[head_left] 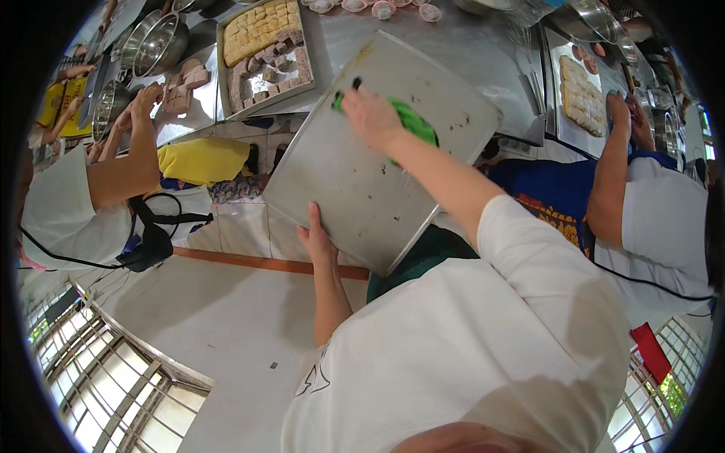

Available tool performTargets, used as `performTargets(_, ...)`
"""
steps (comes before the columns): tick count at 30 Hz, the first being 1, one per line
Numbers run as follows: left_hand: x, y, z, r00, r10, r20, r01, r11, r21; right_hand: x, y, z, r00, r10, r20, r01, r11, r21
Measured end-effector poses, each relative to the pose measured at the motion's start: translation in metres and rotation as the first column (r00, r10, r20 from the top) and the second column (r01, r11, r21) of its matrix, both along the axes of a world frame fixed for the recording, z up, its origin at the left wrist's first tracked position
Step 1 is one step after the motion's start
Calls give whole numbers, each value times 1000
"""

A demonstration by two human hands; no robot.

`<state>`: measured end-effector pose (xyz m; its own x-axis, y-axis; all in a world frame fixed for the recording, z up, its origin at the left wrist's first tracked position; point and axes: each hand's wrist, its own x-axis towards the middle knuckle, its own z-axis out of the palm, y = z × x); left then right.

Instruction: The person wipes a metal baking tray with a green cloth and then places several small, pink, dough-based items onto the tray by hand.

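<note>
Tray (355,174) of bare metal, held tilted off the worktop (483,68) edge, looks stiff, light for its breadth and probably slick, so its rim seems the surest hold. Left hand (317,238) is clamped on the near rim from below, while the right hand (370,113) presses a green scrub pad (414,121) flat against the tray's upper face, fingers closed over it

The large metal tray (355,181) is flat, grey and rectangular, tilted, its far edge resting on the steel desk (491,68). A green scouring pad (411,121) lies pressed on its upper part.
</note>
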<state>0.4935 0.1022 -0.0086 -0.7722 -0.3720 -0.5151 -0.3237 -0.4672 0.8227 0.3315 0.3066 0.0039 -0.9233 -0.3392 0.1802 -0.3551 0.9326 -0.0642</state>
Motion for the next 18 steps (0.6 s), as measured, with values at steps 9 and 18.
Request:
performTargets(9, -3, -1, 8, 998, 27, -51, -30, 999, -46, -99, 109, 2, 941, -338, -26, 333, 937, -103)
performTargets(18, 6, -19, 19, 993, 117, -8, -117, 993, 36, 31, 210, 10, 937, -349, -1, 349, 936, 51)
